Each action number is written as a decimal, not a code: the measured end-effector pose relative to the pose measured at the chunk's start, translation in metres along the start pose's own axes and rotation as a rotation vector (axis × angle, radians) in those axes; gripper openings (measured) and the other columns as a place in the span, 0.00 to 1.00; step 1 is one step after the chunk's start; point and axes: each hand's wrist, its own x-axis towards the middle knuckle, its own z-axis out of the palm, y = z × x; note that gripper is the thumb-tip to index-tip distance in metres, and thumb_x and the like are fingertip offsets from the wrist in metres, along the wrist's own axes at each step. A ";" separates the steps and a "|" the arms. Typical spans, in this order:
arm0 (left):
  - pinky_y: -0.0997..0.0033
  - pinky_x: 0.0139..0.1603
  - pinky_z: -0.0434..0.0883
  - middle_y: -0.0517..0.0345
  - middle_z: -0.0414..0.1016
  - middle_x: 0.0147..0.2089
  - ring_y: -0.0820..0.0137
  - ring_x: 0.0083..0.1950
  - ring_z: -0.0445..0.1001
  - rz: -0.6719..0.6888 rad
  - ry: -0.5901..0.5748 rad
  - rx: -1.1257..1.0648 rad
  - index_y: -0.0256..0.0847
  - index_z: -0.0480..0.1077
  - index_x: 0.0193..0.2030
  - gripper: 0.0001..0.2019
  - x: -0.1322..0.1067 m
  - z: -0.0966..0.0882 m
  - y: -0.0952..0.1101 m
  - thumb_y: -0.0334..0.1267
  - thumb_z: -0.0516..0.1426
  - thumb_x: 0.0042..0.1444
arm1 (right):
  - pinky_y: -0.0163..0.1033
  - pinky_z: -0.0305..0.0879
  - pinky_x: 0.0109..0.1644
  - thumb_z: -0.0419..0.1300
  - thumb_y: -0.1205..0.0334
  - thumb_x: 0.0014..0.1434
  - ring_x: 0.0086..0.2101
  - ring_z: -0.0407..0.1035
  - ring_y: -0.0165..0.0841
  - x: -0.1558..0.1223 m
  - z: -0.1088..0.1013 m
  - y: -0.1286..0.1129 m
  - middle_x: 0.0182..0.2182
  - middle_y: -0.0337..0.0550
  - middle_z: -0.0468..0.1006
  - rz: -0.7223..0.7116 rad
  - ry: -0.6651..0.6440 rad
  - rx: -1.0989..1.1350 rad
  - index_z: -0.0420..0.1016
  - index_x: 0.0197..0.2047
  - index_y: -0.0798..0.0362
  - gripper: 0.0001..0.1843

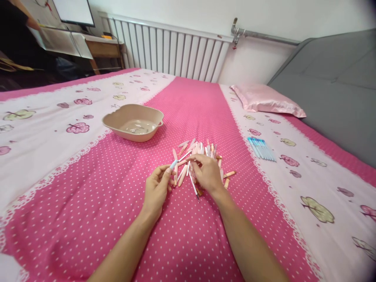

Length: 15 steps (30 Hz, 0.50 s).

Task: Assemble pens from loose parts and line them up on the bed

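Pale-blue and slim, a pen-like piece is pointing up from our pinching left hand, presumably for easy handling; we are resting our right hand, grip unclear, over a loose pink-and-white pen pile on dotted pink bedding.

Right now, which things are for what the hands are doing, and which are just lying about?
For the job: blue piece in the left hand; pen pile under the right hand; probably blue pens, basin.

Likely just lying about: pillow, monitor, radiator.
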 end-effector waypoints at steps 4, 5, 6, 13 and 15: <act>0.82 0.20 0.62 0.63 0.70 0.29 0.80 0.22 0.66 0.021 0.007 0.018 0.37 0.66 0.38 0.11 0.001 0.001 -0.002 0.43 0.55 0.54 | 0.41 0.60 0.52 0.49 0.75 0.57 0.48 0.64 0.36 0.004 0.000 0.012 0.46 0.42 0.74 -0.138 -0.092 -0.298 0.76 0.44 0.50 0.19; 0.81 0.20 0.62 0.63 0.69 0.28 0.80 0.22 0.66 0.022 0.007 0.022 0.37 0.66 0.38 0.11 0.001 0.001 -0.002 0.43 0.55 0.55 | 0.41 0.59 0.53 0.49 0.75 0.58 0.49 0.62 0.36 0.004 0.002 0.015 0.48 0.43 0.73 -0.170 -0.121 -0.338 0.77 0.44 0.50 0.19; 0.81 0.20 0.62 0.64 0.68 0.27 0.80 0.22 0.65 0.023 0.007 0.027 0.37 0.65 0.38 0.11 0.000 0.001 -0.003 0.43 0.54 0.55 | 0.42 0.59 0.53 0.50 0.75 0.58 0.50 0.61 0.37 0.004 0.004 0.017 0.50 0.43 0.72 -0.187 -0.142 -0.369 0.77 0.44 0.50 0.18; 0.81 0.20 0.60 0.68 0.63 0.23 0.80 0.20 0.61 0.011 -0.008 0.055 0.40 0.63 0.39 0.10 0.000 -0.002 -0.006 0.44 0.52 0.57 | 0.38 0.58 0.51 0.50 0.74 0.59 0.45 0.63 0.34 0.004 0.009 0.027 0.43 0.43 0.74 -0.168 -0.202 -0.409 0.75 0.41 0.53 0.14; 0.81 0.20 0.59 0.69 0.62 0.22 0.80 0.20 0.60 0.004 -0.019 0.058 0.40 0.63 0.39 0.10 0.000 -0.003 -0.007 0.45 0.52 0.58 | 0.37 0.58 0.50 0.50 0.74 0.58 0.44 0.64 0.33 0.004 0.008 0.028 0.40 0.43 0.75 -0.136 -0.197 -0.407 0.74 0.38 0.53 0.13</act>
